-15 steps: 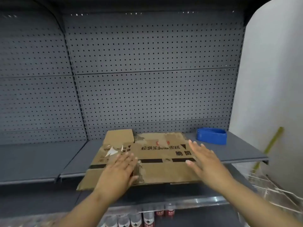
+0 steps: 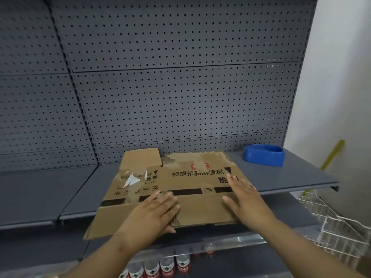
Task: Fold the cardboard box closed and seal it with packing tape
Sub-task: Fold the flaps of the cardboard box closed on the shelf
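A flattened brown cardboard box [image 2: 192,177] with black printed characters and torn tape patches lies on the grey shelf [image 2: 301,177], its near edge hanging over the shelf front. My left hand [image 2: 154,213] rests flat on the box's near left part, fingers straight. My right hand [image 2: 245,199] lies flat on the near right part, fingers spread. A blue tape dispenser [image 2: 264,155] stands on the shelf to the right of the box, apart from both hands.
A grey pegboard back panel [image 2: 180,87] rises behind the shelf. Bottles with red labels [image 2: 166,265] stand on the lower shelf. White wire racks [image 2: 337,227] sit at the lower right beside a white wall, with a yellow stick [image 2: 331,155] leaning there.
Both hands have moved forward onto the box. The right hand, which hovered at the box's right edge, now lies flat on it.
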`<state>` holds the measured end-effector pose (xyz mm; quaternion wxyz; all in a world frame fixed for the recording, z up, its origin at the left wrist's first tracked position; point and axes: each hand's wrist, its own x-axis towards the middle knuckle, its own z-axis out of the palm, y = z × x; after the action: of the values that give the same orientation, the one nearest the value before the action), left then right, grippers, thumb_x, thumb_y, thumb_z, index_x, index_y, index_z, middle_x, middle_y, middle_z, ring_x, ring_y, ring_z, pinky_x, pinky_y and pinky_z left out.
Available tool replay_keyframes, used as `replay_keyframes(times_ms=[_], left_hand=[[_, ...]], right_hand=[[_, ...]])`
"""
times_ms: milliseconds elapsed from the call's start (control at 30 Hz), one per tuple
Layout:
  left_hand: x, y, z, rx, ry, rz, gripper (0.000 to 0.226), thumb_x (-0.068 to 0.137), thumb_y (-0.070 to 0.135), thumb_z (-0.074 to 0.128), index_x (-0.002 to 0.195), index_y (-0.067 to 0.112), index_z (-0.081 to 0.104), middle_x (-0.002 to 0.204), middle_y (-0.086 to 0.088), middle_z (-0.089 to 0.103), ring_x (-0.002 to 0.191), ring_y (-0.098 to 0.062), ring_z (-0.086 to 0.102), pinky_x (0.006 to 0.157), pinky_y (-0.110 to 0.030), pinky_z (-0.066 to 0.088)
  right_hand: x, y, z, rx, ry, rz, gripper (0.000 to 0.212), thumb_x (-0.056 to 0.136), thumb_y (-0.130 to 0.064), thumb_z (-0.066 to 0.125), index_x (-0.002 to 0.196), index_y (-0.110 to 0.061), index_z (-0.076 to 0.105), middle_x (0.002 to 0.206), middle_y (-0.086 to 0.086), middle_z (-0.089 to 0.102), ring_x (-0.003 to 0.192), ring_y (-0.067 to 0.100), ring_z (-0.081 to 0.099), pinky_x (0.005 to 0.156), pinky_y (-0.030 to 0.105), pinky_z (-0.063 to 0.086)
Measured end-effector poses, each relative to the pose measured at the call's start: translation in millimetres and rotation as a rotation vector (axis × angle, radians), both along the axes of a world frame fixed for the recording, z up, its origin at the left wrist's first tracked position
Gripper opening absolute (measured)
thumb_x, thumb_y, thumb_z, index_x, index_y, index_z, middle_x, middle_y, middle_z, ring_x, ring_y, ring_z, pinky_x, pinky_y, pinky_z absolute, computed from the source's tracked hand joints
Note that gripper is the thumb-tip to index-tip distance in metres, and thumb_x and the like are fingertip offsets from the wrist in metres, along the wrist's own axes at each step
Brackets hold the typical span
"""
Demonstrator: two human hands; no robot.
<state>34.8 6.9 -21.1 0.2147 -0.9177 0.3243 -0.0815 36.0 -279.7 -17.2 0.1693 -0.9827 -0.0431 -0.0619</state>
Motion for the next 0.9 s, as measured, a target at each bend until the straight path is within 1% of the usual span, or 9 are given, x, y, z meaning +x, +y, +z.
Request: replay_keyframes(times_ms=[167,233,333,533,600,667,733,800,900], left_hand=[[2,0,3,-0.063,-0.093,-0.094,0.058,0.099,0.043,0.013,0.114,0.023,0.066,0.118,0.002,0.067,0.113,-0.019,0.060,0.109,-0.039,0.017],[6,-1,-2,-0.067,-0.220,-0.228,0.034,0.089,0.035,0.052,0.116,0.018,0.065,0.116,-0.002,0.068,0.111,-0.022,0.062,0.111,-0.041,0.023],[9,-9,-4,-0.021,-0.204,-0.157,0.067,0.057,0.025,0.084,0.118,0.010,0.062,0.116,-0.008,0.067,0.110,-0.025,0.062,0.105,-0.043,0.034],[1,-38,27,-0.130,-0.141,0.110,0.061,0.094,0.009,0.039,0.147,0.017,0.012,0.153,-0.007,0.026,0.142,-0.023,0.019,0.115,-0.037,-0.006],[1,-37,42,-0.333,-0.199,0.181,0.058,0.093,0.006,0.041,0.145,0.024,0.022,0.146,-0.003,0.040,0.136,-0.020,0.034,0.113,-0.030,0.001],[-1,-32,58,-0.530,-0.249,0.211,0.054,0.092,0.006,0.044,0.140,0.031,0.033,0.132,-0.002,0.056,0.126,-0.022,0.048,0.110,-0.029,0.026],[-7,-29,82,-0.673,-0.325,0.195,0.049,0.092,0.008,0.047,0.135,0.031,0.043,0.104,-0.004,0.068,0.099,-0.026,0.062,0.081,-0.032,0.047],[-8,-26,104,-0.832,-0.405,0.137,0.039,0.093,0.010,0.050,0.128,0.026,0.054,0.080,-0.005,0.068,0.069,-0.024,0.063,0.057,-0.028,0.043],[-7,-19,127,-1.023,-0.476,0.107,0.028,0.095,0.018,0.048,0.119,0.019,0.061,0.091,-0.008,0.072,0.078,-0.023,0.067,0.066,-0.027,0.048]], right_hand=[[2,-2,2,0.011,0.024,-0.004,0.069,0.096,-0.053,0.032,0.150,-0.034,-0.006,0.161,-0.008,0.003,0.148,0.015,0.002,0.118,0.035,0.003],[3,-3,3,0.005,0.030,-0.007,0.068,0.096,-0.052,0.032,0.150,-0.034,-0.006,0.161,-0.008,0.002,0.148,0.014,0.001,0.118,0.035,0.002],[2,-4,5,0.009,0.022,0.000,0.067,0.096,-0.051,0.032,0.150,-0.034,-0.005,0.161,-0.008,0.002,0.148,0.014,0.001,0.118,0.035,0.000],[-7,-9,29,0.073,-0.053,0.021,0.065,0.097,-0.048,0.034,0.149,-0.034,-0.002,0.161,-0.008,0.003,0.148,0.014,-0.001,0.117,0.034,-0.003],[-10,-16,47,0.104,-0.117,0.017,0.063,0.096,-0.048,0.034,0.149,-0.034,0.001,0.160,-0.008,0.005,0.147,0.014,-0.001,0.116,0.034,-0.004],[-12,-24,69,0.160,-0.194,0.007,0.060,0.097,-0.045,0.035,0.150,-0.032,0.010,0.160,-0.006,0.010,0.148,0.014,0.001,0.117,0.035,-0.004],[-16,-32,92,0.237,-0.285,-0.015,0.057,0.097,-0.040,0.039,0.150,-0.028,0.019,0.159,-0.001,0.017,0.148,0.015,0.007,0.120,0.038,0.001],[-19,-38,113,0.336,-0.340,-0.036,0.057,0.097,-0.038,0.042,0.149,-0.027,0.024,0.158,0.001,0.023,0.147,0.016,0.014,0.119,0.037,0.009],[-20,-41,142,0.553,-0.296,-0.024,0.058,0.094,-0.038,0.051,0.147,-0.029,0.031,0.150,0.002,0.040,0.136,0.020,0.038,0.111,0.037,0.030]])
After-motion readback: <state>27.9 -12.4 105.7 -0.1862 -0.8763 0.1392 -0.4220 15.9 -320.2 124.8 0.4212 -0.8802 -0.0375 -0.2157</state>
